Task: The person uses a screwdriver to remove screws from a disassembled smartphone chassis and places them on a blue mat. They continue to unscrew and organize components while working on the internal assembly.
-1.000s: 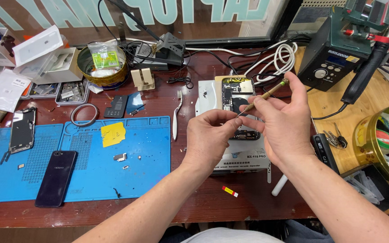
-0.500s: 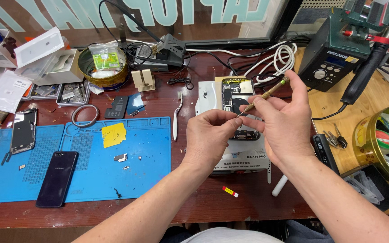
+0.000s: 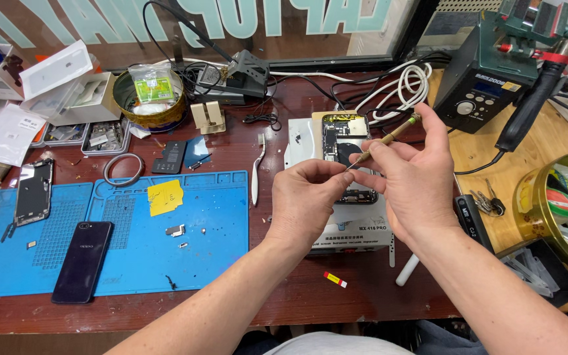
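My right hand (image 3: 410, 177) holds a slim brass-coloured screwdriver (image 3: 389, 138), its tip pointing down-left towards my left hand (image 3: 307, 200). The left fingertips pinch at the driver's tip; whatever sits between them is too small to see. Both hands hover over an opened phone (image 3: 342, 141) with its insides exposed, lying on a white heating pad (image 3: 356, 227) on the dark red bench.
A blue work mat (image 3: 133, 230) at left carries a dark phone (image 3: 81, 260), a yellow note and small parts. A white toothbrush (image 3: 256, 172) lies beside it. Green solder station (image 3: 488, 79) at back right, round tin (image 3: 147, 105) at back, gold tin (image 3: 547, 204) at right edge.
Both hands stay together over the opened phone, barely shifting; the screwdriver keeps its tilt.
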